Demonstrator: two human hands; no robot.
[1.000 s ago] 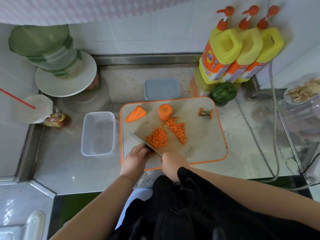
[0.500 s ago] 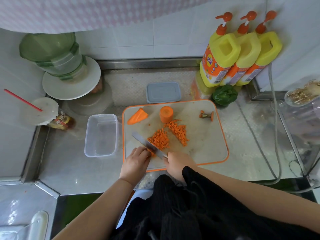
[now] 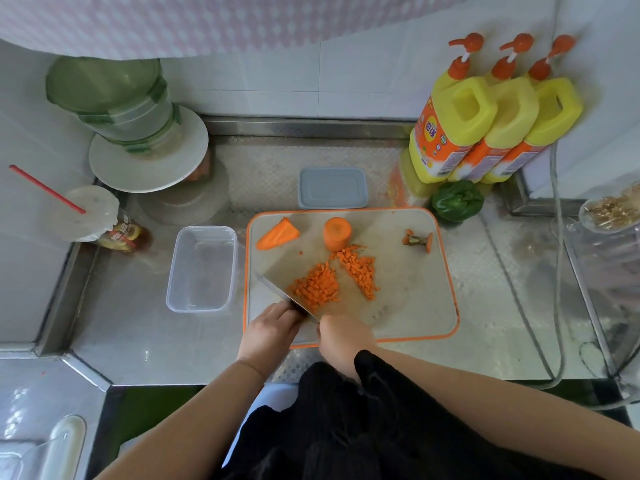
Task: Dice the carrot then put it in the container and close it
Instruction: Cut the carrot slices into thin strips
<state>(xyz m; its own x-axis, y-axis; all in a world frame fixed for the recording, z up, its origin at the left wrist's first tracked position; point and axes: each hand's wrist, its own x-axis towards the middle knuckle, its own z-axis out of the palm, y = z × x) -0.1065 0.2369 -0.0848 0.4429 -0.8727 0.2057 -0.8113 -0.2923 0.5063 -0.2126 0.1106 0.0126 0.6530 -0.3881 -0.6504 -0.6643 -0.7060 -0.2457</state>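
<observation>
Two heaps of diced carrot [image 3: 317, 289] lie mid-board on the orange-rimmed cutting board [image 3: 415, 289]. A round carrot stub [image 3: 337, 233] and a tapered carrot piece [image 3: 277, 234] sit at the board's far side, with the stem end [image 3: 417, 240] further right. My right hand [image 3: 343, 336] grips the handle of a knife [image 3: 277, 289] whose blade lies against the near-left heap. My left hand [image 3: 272, 329] rests by the blade's near side, fingers touching it. An empty clear container [image 3: 202, 268] stands left of the board. Its grey lid [image 3: 332, 188] lies behind the board.
Three yellow detergent bottles [image 3: 485, 126] and a green pepper [image 3: 457, 200] stand at the back right. A green jug on a white plate [image 3: 138, 133] and a drink cup with a red straw [image 3: 90, 213] are at the left. A hose [image 3: 519, 306] runs down the right.
The knife blade has slid forward and right against the near-left heap of dice. Both hands stay at the board's near edge, and the view has shifted slightly.
</observation>
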